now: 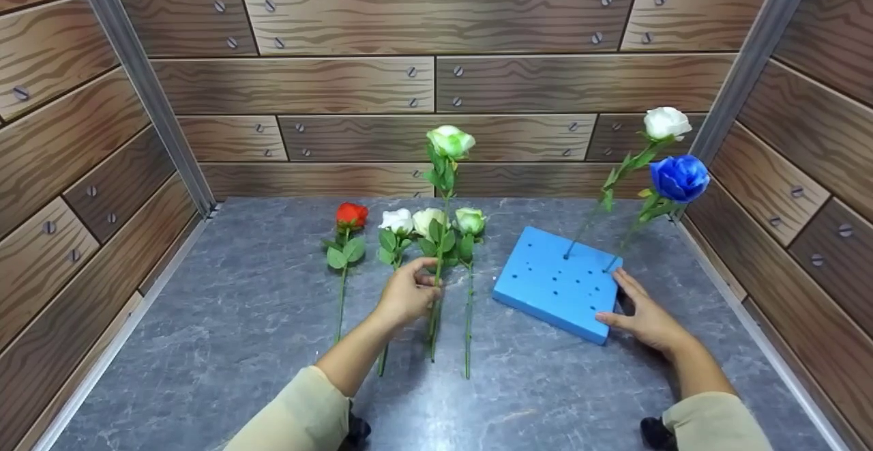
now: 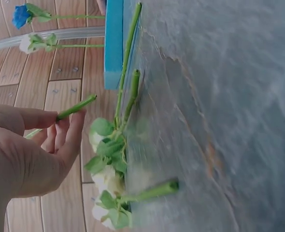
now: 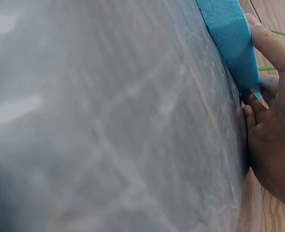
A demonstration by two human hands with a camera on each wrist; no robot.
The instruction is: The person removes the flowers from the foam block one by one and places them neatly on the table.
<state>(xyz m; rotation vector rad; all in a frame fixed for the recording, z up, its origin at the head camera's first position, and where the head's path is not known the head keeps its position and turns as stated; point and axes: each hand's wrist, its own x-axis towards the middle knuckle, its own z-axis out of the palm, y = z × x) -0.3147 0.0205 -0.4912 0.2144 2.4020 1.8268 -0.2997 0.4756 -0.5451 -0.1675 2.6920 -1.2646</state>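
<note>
My left hand pinches the stem of a pale green-white rose between thumb and fingers. That rose stands nearly upright, and its cut stem end sticks out past the fingertips in the left wrist view. At the right, my right hand holds the near right corner of a blue foam block, thumb on one side and fingers along the other. The block has several small holes in its top. A white rose and a blue rose stand in it, leaning right.
On the grey marbled table lie a red rose, a white rose, a cream rose and a green-white rose, stems toward me. Wood-patterned walls enclose the table at the back and both sides.
</note>
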